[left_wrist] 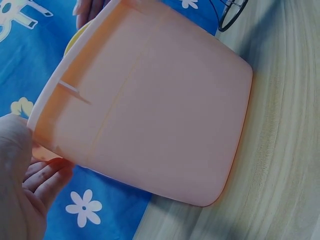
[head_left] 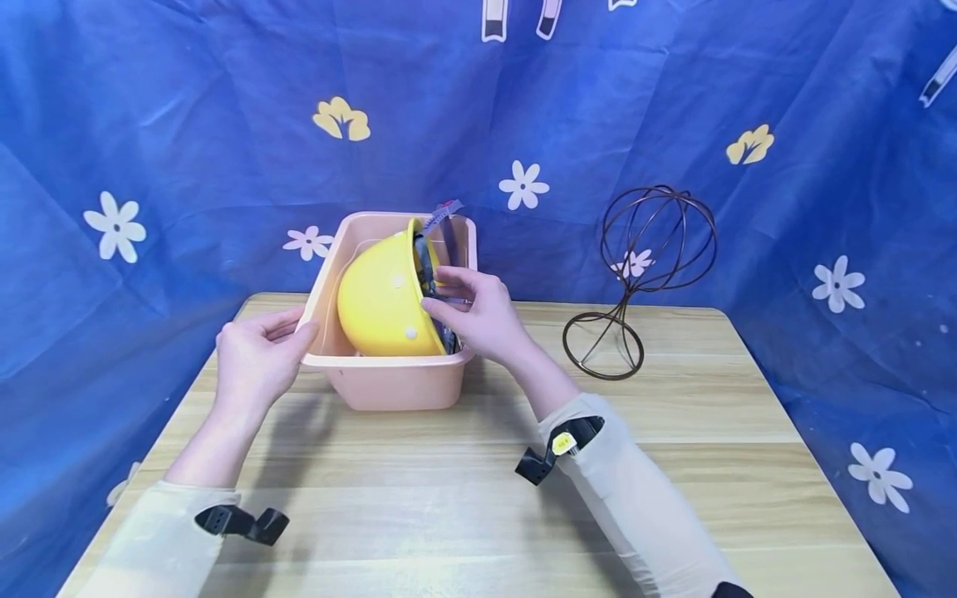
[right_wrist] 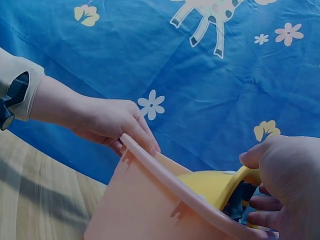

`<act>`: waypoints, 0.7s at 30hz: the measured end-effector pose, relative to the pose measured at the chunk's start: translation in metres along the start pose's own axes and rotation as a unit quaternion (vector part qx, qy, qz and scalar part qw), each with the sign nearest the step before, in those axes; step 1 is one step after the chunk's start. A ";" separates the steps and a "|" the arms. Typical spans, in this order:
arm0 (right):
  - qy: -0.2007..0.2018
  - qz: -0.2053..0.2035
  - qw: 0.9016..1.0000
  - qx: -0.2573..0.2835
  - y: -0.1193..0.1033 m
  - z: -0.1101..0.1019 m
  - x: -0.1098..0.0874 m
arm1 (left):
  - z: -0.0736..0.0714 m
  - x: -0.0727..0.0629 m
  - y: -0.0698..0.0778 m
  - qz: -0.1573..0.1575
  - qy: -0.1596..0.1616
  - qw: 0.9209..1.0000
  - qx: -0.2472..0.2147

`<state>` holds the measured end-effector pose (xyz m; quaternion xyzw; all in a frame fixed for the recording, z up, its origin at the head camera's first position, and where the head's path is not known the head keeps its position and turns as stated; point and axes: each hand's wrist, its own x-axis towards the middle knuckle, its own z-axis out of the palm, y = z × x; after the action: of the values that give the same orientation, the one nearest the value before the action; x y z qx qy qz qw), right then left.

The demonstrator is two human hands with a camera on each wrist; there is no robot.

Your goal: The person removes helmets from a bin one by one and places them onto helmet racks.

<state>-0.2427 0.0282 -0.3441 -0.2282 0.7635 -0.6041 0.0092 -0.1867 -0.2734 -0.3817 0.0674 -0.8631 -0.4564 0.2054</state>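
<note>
A yellow hard hat (head_left: 381, 295) lies on its side inside a pink plastic bin (head_left: 396, 386), its hollow facing right. Dark straps (head_left: 426, 262) show within the hat, and a blue strap end (head_left: 443, 216) sticks up at the bin's back. My left hand (head_left: 257, 357) grips the bin's left rim near the front corner, thumb on one side and fingers on the other. At the hat's brim is my right hand (head_left: 482, 320); in the right wrist view its thumb (right_wrist: 255, 155) lies over the brim and its fingers curl toward the hollow side.
A brown wire stand with a round cage top (head_left: 626, 282) stands on the wooden table (head_left: 419, 498), right of the bin. A blue patterned cloth (head_left: 419, 100) hangs behind the table and along its sides.
</note>
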 end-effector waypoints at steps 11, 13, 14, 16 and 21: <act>0.004 0.006 1.000 -0.013 0.004 0.009 0.008 | 0.001 -0.001 0.002 0.008 0.001 1.000 -0.015; 0.004 0.005 1.000 -0.009 0.004 0.011 0.009 | 0.001 -0.001 0.002 0.005 0.000 1.000 -0.015; 0.004 0.005 1.000 -0.009 0.004 0.012 0.010 | 0.001 -0.001 0.001 0.004 0.001 1.000 -0.015; 0.004 0.006 1.000 -0.008 0.003 0.014 0.011 | 0.001 -0.001 0.001 0.003 0.001 1.000 -0.015; 0.006 0.019 1.000 -0.019 0.003 0.016 0.016 | 0.001 -0.001 0.000 -0.002 0.001 1.000 -0.014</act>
<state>-0.2530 0.0081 -0.3471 -0.2103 0.7789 -0.5907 0.0120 -0.1863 -0.2724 -0.3821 0.0670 -0.8565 -0.4686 0.2059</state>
